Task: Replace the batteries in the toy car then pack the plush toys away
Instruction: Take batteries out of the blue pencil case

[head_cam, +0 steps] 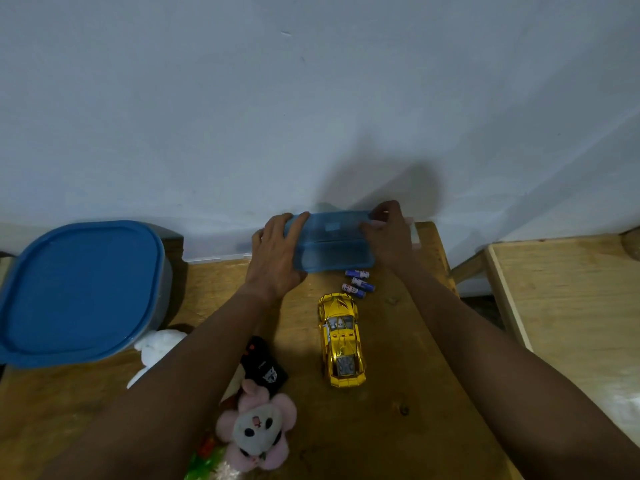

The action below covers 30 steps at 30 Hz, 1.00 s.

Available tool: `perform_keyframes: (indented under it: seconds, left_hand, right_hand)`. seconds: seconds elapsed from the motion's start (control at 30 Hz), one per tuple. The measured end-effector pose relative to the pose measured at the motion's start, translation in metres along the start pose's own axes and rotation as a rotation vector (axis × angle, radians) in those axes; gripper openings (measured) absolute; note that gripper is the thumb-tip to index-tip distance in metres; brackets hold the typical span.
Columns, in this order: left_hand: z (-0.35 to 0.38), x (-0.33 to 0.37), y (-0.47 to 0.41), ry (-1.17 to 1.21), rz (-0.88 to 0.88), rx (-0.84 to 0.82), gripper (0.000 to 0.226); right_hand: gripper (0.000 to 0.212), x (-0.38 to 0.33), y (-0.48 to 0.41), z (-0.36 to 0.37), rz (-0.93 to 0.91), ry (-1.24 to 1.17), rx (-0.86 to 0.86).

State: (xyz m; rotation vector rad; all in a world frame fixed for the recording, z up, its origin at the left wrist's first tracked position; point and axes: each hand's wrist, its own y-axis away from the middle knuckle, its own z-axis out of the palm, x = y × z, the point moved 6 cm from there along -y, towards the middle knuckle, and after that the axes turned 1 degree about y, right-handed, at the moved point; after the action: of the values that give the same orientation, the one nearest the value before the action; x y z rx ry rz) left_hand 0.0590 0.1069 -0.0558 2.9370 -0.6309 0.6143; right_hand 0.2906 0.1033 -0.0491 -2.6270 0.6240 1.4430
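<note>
Crowding the worktop [398, 410] were a black remote [265, 367], a pink plush [256, 427], a white plush [157, 348] and three batteries [358, 284] just beside the small blue box [332, 247]. The left hand [277, 258] and right hand [389, 237] held that box's ends, fingers [298, 221] curled round it; its contents were hidden. A lidded blue tub [79, 289] stood left. The toy car [341, 341] lay mid-worktop, lengthwise, nose toward the wall [311, 98].

Light is dim and bluish, falling from behind the person. The left hand [277, 258] and right hand [389, 237] cast a broad soft shadow up the wall [311, 81] above the box [332, 247]. The car [341, 341] shows small glints, the table [398, 427] edges bow with wide-angle distortion, and the plush [256, 427] looks soft.
</note>
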Motion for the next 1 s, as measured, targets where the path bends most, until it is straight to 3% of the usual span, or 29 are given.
perform_keyframes:
  seconds: [0.1, 0.3, 0.57, 0.7, 0.83, 1.0]
  left_hand:
    - [-0.001, 0.001, 0.000, -0.031, 0.013, 0.015, 0.118]
    - [0.002, -0.002, 0.004, -0.126, 0.039, 0.037, 0.111]
    - [-0.002, 0.007, 0.006, -0.184, 0.036, 0.061, 0.064]
    - [0.006, 0.006, 0.011, -0.210, 0.049, 0.039, 0.040]
    - [0.008, 0.006, 0.012, -0.215, 0.040, 0.042, 0.035]
    - [0.007, 0.007, 0.003, -0.280, 0.042, 0.009, 0.031]
  right_hand:
    - [0.044, 0.001, 0.000, -0.006, -0.030, -0.059, 0.031]
    - [0.024, 0.016, 0.008, -0.010, -0.208, 0.170, -0.138]
    - [0.019, 0.018, 0.017, -0.014, -0.219, 0.237, -0.105]
    - [0.019, 0.026, 0.026, -0.004, -0.307, 0.458, -0.191]
    - [0.022, 0.020, 0.030, -0.001, -0.421, 0.672, -0.147]
    - [0.014, 0.014, 0.023, 0.005, -0.472, 0.761, -0.139]
